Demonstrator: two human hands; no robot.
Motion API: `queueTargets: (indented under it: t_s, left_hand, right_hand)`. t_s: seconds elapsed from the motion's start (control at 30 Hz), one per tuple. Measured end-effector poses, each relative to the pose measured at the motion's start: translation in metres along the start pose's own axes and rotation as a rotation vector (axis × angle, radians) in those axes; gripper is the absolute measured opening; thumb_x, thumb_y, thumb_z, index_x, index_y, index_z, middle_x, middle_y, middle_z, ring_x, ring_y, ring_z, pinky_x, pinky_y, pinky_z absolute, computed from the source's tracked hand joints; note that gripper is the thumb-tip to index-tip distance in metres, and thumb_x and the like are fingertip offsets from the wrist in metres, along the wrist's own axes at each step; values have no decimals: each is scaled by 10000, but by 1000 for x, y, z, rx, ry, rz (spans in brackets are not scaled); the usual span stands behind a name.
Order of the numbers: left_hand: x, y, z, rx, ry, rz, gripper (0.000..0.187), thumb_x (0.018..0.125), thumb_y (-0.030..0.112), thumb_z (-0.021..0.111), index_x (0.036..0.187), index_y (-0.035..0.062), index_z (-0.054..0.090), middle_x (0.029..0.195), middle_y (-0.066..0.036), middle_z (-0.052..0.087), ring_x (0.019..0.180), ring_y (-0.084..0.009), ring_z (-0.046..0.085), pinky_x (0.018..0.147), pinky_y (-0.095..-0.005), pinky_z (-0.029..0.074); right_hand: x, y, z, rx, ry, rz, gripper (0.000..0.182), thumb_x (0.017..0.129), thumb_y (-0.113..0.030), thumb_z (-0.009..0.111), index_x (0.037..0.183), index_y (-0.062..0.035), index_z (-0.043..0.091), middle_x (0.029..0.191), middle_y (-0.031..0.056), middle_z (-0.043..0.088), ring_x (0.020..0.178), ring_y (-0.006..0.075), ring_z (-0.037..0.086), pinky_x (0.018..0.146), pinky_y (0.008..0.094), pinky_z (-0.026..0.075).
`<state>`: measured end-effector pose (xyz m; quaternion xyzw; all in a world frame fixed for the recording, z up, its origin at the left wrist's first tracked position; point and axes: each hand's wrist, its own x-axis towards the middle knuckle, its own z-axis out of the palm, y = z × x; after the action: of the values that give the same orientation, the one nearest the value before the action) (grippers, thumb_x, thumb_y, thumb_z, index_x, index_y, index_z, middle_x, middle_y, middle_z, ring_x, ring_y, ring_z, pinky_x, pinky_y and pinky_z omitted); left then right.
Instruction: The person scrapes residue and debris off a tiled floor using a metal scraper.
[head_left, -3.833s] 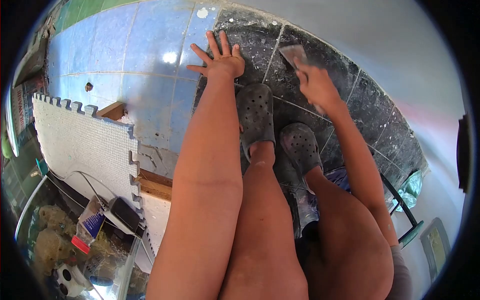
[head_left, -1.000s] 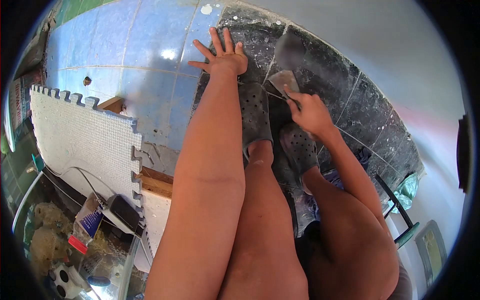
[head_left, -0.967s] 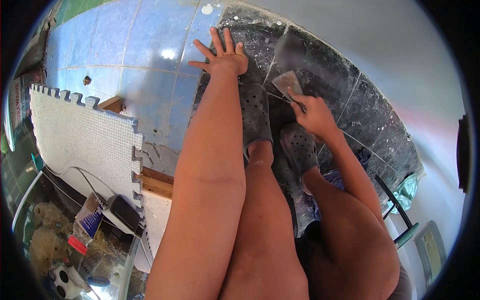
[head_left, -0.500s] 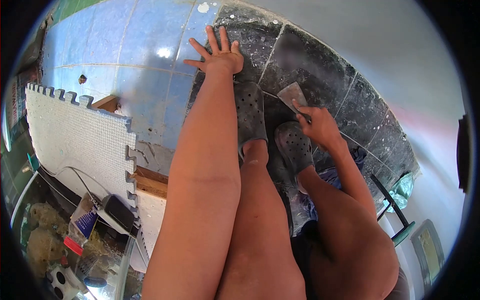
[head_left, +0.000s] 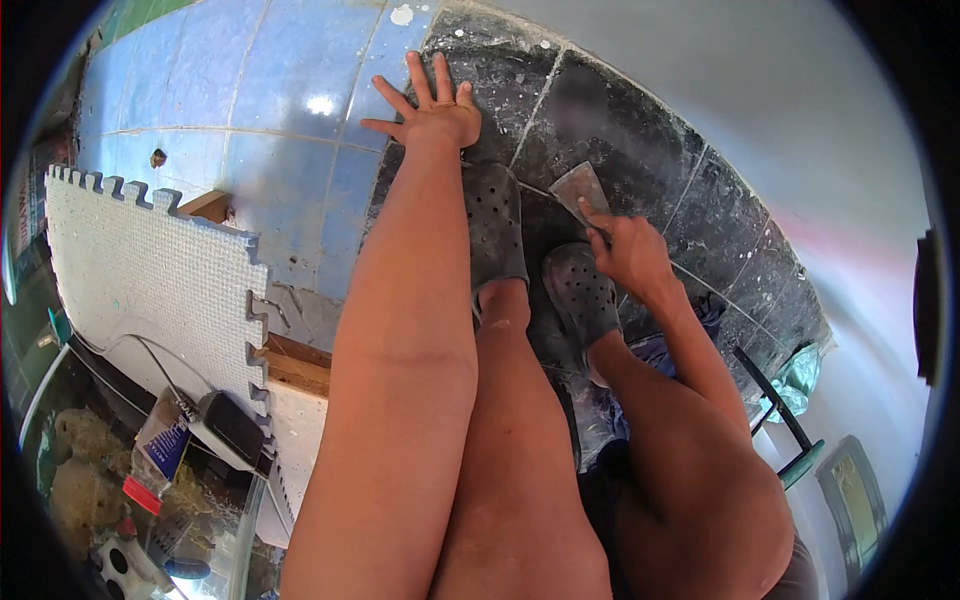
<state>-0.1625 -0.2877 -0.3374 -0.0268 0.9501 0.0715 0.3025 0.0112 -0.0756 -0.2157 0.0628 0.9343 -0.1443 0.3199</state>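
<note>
My left hand [head_left: 432, 115] is spread with its fingers apart, resting where the blue tiles [head_left: 275, 85] meet the black tiles [head_left: 500, 75]. Nothing is in it. My right hand [head_left: 632, 252] grips a scraper [head_left: 580, 188] by its lower end, index finger stretched along it. The scraper's wide flat blade points up and away over the black tiles, which carry white specks and scuffs. Between my hands are my feet in dark clogs, the left clog [head_left: 495, 225] near my left wrist and the right clog [head_left: 582, 290] just below the scraper. My fingers hide most of its handle.
A white foam mat [head_left: 150, 240] with jagged edges stands at the left. Below it are a black adapter [head_left: 232, 430] with cables and a glass tank holding clutter. A pale wall [head_left: 800, 130] bounds the right. A green plastic bag [head_left: 797, 380] lies near a dark metal leg.
The scraper has turned slightly more upright in my right hand and moved a little left. The whole view has shifted slightly. My left hand stays spread at the same tiles.
</note>
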Motion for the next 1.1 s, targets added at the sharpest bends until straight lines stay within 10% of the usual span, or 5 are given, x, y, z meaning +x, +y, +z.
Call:
queueTargets:
  t_s: [1.1]
  left_hand:
    - [5,-1,-11,26,-115,-24,694,1081,619,153,1690,354,-47,1755,-4,-205,1549,-536,-213,1135,-854,34]
  right_hand:
    - [43,-2,14,271,107,2,433,1009,-259,583,1438,-286,634,931,247,736,908,495,696,875,569,568]
